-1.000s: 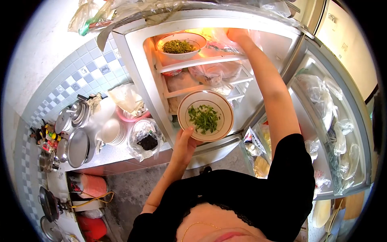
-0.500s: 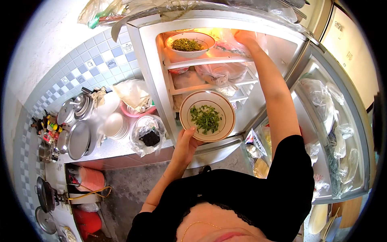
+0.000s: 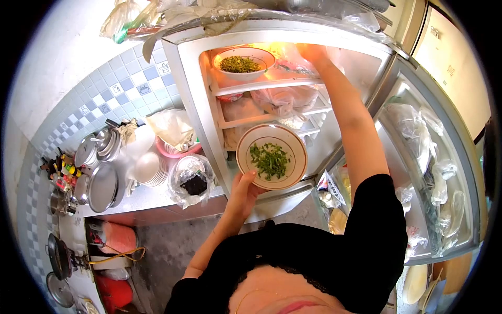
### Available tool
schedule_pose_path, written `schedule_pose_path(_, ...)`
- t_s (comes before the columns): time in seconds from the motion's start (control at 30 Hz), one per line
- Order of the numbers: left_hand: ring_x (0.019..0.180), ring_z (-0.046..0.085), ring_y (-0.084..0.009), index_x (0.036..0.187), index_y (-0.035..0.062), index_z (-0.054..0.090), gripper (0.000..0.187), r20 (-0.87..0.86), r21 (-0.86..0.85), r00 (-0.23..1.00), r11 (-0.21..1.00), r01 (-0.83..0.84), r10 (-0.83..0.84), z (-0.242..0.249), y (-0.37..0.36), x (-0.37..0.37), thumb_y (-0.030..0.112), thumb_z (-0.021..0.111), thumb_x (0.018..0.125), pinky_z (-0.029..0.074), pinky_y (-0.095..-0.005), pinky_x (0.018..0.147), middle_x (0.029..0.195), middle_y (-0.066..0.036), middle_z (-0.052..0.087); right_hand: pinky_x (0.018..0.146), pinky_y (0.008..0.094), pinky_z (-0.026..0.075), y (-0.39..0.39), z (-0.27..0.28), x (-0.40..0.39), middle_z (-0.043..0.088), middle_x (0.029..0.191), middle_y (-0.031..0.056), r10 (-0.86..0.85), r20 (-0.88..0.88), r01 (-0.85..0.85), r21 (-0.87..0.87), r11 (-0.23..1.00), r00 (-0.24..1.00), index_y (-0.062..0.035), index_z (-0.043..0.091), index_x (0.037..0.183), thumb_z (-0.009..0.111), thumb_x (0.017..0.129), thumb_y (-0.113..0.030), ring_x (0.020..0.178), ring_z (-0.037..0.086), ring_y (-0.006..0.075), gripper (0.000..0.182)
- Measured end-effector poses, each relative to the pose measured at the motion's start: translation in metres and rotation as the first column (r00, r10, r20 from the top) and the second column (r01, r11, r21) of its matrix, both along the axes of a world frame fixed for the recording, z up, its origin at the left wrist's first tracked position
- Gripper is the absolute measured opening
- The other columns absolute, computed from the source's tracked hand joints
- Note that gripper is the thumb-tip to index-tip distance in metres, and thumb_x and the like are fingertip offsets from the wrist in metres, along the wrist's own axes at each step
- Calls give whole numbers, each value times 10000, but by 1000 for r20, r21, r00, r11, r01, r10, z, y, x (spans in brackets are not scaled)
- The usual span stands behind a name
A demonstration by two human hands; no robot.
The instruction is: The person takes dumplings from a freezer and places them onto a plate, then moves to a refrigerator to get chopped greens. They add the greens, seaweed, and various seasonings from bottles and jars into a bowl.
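Observation:
A shallow white bowl with brown rings [image 3: 295,149] is in my left hand [image 3: 246,194], thumb over its near rim and fingers underneath. Chopped green herbs [image 3: 271,160] lie in the middle of it. My right hand [image 3: 314,54] reaches onto the top shelf of the open fridge [image 3: 191,99], at a clear plastic bag [image 3: 293,62]; its fingers are hidden in the glare. To its left on that shelf stands another white bowl [image 3: 242,77], filled with chopped greenery [image 3: 239,64].
More plastic bags [image 3: 286,99] fill the shelf below. The fridge door [image 3: 400,157] stands open at right, with bagged food [image 3: 410,125] in its racks. On the left counter are stacked bowls [image 3: 149,168], a pink basin [image 3: 180,153] and metal lids [image 3: 103,186].
The bowl in my left hand has shifted slightly down and right in view. My right hand has moved a little left on the top shelf.

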State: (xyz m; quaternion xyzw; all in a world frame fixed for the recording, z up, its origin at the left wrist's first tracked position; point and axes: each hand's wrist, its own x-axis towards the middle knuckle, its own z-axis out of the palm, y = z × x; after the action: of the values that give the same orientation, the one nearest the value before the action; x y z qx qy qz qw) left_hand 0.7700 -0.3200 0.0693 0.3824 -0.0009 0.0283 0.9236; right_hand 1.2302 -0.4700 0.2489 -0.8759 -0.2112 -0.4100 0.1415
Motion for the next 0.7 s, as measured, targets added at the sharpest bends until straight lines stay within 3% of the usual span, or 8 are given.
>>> schedule_pose_path(0.1, 1049, 620, -259, 1255, -31, 455, 419, 6, 10, 1000, 1000, 3, -3, -2, 1, 0, 245, 503, 943, 512, -422, 915, 1196, -150, 588, 910, 420, 458, -2, -20, 47, 643, 1108, 188, 44, 327, -85, 114, 990, 944, -61, 660, 1057, 572, 826, -286, 1063, 582, 348, 334)
schedule_pose_path(0.13, 1064, 620, -273, 1276, -21, 461, 430, 9, 27, 1000, 1000, 9, -9, -3, 1, 0, 251, 489, 944, 508, -430, 930, 1222, -151, 588, 910, 420, 458, -8, -11, 40, 643, 1108, 188, 45, 327, -87, 114, 990, 944, -61, 660, 1057, 572, 826, -286, 1063, 582, 348, 334)
schedule_pose_path(0.2, 1077, 613, -274, 1280, -22, 458, 437, 0, 29, 1000, 1000, 2, -2, -3, 0, 1, 255, 490, 944, 504, -430, 937, 1231, -150, 584, 958, 423, 432, -26, 14, 13, 601, 1209, 190, 137, -323, -171, -79, 982, 937, -68, 626, 1146, 543, 848, -291, 1133, 545, 365, 382)
schedule_pose_path(0.3, 1100, 602, -273, 1285, -22, 457, 444, -12, 35, 1000, 999, -5, 6, -6, 1, 3, 261, 492, 945, 497, -431, 950, 1243, -150, 576, 967, 428, 428, -8, 1, -5, 597, 1218, 188, 13, -150, -6, 47, 999, 989, -77, 628, 1149, 546, 844, -279, 1141, 542, 361, 375)
schedule_pose_path(0.43, 1110, 596, -271, 1283, -21, 460, 435, -16, 48, 1000, 999, 2, -2, -5, 2, 4, 258, 484, 950, 492, -428, 959, 1252, -149, 570, 1031, 417, 390, -3, 7, -28, 536, 1312, 183, 95, -104, -92, 36, 995, 990, -88, 566, 1256, 574, 822, -240, 1232, 483, 340, 459)
schedule_pose_path(0.53, 1105, 599, -270, 1283, -25, 458, 429, 3, 23, 1000, 1000, 3, -3, 4, -2, 3, 252, 471, 955, 497, -423, 955, 1247, -152, 573, 1012, 421, 407, 1, 8, -29, 547, 1293, 184, -61, -24, 59, -70, 996, 998, -76, 566, 1245, 571, 836, -217, 1204, 508, 342, 433)
schedule_pose_path(0.63, 1099, 604, -270, 1286, -30, 449, 429, -17, 46, 1000, 999, 24, -23, 1, 0, 5, 247, 462, 959, 503, -417, 946, 1241, -157, 576, 1010, 424, 408, -2, 11, -28, 545, 1299, 182, -153, -176, 110, -232, 966, 972, -62, 564, 1244, 560, 852, -192, 1197, 514, 344, 413)
schedule_pose_path(0.7, 1095, 606, -270, 1285, -32, 446, 429, -12, 44, 1000, 999, 25, -25, 0, 0, 6, 245, 462, 959, 506, -415, 943, 1238, -158, 577, 881, 426, 476, -8, -2, 11, 660, 1055, 177, -147, -57, 132, -207, 969, 988, -82, 670, 1006, 558, 818, -247, 990, 616, 339, 274)
